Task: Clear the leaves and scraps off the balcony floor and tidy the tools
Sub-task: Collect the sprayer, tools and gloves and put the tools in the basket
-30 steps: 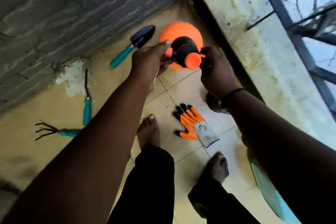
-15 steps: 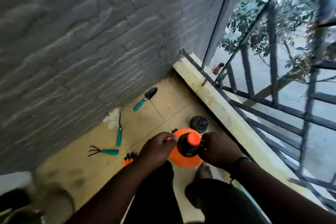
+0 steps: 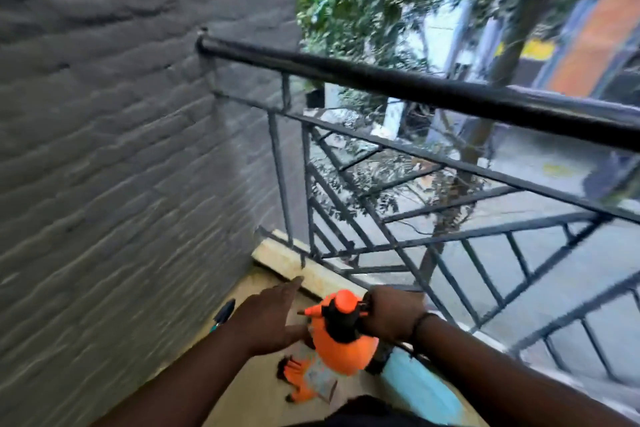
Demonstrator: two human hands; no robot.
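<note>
The sprayer [image 3: 341, 347] looks like smooth orange plastic with a matt black plastic head and an orange cap. The wall [image 3: 121, 149] is grey-painted brick, rough and matt. The railing [image 3: 415, 90] is dark painted metal, its round top rail with a slight sheen, the thinner bars duller. The ledge [image 3: 294, 262] beneath it looks like pale, stained concrete. The gloves [image 3: 304, 380] on the floor are cloth with an orange rubbery coating. The floor [image 3: 256, 388] is tan tile, matt.

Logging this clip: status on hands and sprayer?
Right hand grips orange sprayer by its handle. Left hand open, off it. Gloves on floor below. Railing close ahead.
</note>
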